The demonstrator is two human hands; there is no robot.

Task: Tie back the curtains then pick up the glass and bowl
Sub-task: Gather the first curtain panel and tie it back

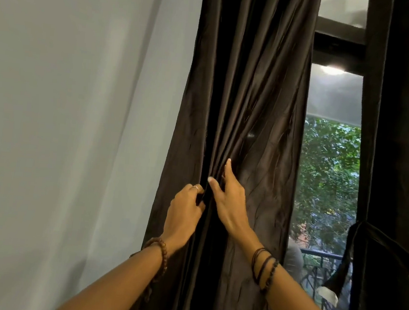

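Observation:
A dark brown left curtain point(253, 89) hangs gathered in folds beside the window. My left hand point(185, 211) grips a fold of it at its left side, fingers curled into the fabric. My right hand point(229, 198) is just to the right, its fingertips tucked into the folds and its thumb against the cloth. A second dark curtain point(401, 125) hangs at the right edge with a dark tie-back strap point(346, 260) dangling from it, white-tipped. No glass or bowl is in view.
A plain pale wall point(76, 116) fills the left half. Between the curtains a window point(329, 155) shows green trees and a balcony railing point(321, 258) outside, with a black frame bar above.

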